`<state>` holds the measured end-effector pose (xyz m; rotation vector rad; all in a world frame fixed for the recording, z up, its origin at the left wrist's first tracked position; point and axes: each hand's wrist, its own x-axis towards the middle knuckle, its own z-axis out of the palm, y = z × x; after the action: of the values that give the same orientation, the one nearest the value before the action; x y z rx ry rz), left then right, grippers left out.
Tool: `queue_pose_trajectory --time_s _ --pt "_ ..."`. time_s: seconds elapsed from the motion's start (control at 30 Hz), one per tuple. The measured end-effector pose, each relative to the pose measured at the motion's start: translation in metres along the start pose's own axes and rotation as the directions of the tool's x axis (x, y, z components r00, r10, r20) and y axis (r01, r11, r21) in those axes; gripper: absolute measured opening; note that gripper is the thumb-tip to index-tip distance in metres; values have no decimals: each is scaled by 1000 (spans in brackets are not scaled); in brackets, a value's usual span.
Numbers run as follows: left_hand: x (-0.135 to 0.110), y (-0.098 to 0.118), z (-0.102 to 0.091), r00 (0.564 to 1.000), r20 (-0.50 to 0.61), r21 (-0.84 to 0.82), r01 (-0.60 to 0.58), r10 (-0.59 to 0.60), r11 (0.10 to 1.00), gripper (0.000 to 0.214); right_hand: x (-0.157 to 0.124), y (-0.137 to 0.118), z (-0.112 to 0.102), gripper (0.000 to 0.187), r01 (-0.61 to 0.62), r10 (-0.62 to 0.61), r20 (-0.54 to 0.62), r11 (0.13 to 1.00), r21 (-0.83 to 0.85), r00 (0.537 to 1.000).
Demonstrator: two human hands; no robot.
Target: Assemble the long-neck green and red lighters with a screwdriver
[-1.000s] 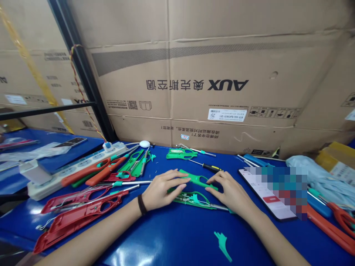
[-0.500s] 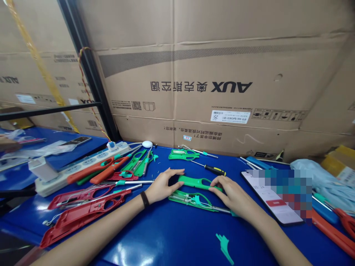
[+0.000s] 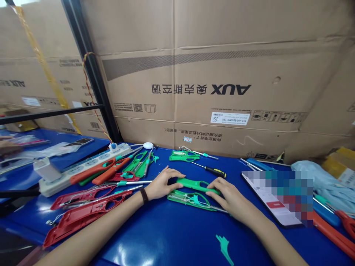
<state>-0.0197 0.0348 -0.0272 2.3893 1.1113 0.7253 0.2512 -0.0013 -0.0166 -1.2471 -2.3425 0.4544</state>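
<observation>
A green plastic lighter shell half (image 3: 194, 184) lies lengthwise between my two hands, held just above a second open green half (image 3: 191, 200) that shows a metal tube and inner parts. My left hand (image 3: 162, 184) grips the shell's left end with curled fingers. My right hand (image 3: 229, 195) pinches its right end. Both rest on the blue table (image 3: 172, 236). A black band is on my left wrist.
Red lighter shells (image 3: 83, 208), orange ones (image 3: 94, 171) and more green ones (image 3: 141, 162) lie left, by a white power strip (image 3: 80, 168). A screwdriver (image 3: 212, 170) and another green shell (image 3: 183, 155) sit behind. A phone (image 3: 274, 201) lies right; a green trigger piece (image 3: 224, 247) lies near. Cardboard boxes (image 3: 222, 81) wall the back.
The upper green shell has come down and levelled over the lower half, and both hands have closed in on its ends. The view has shifted slightly.
</observation>
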Motion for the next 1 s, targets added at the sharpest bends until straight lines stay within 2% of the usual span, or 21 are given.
queue_pose_trajectory --time_s 0.2,0.37,0.47,0.6,0.77,1.0 --pt "-1 3 -5 1000 -15 7 -18 18 1000 36 1 -2 -2 16 43 -43 -106 999 -5 993" --pt "-3 10 -24 995 -95 24 -32 34 999 42 -1 -13 -3 18 58 -48 -172 997 58 984" --pt "-6 14 -36 997 -29 52 -72 74 996 37 -4 -21 -4 17 67 -55 -118 992 104 992" --pt "-11 21 -42 978 99 149 -199 186 969 26 -8 -25 -4 11 65 -64 -11 994 93 998" --pt "-13 28 -38 956 99 228 -291 275 929 27 -9 -27 -3 6 63 -63 11 998 15 998" --pt "-12 29 -38 952 112 242 -304 285 921 27 -9 -23 1 6 36 -35 49 999 -27 998"
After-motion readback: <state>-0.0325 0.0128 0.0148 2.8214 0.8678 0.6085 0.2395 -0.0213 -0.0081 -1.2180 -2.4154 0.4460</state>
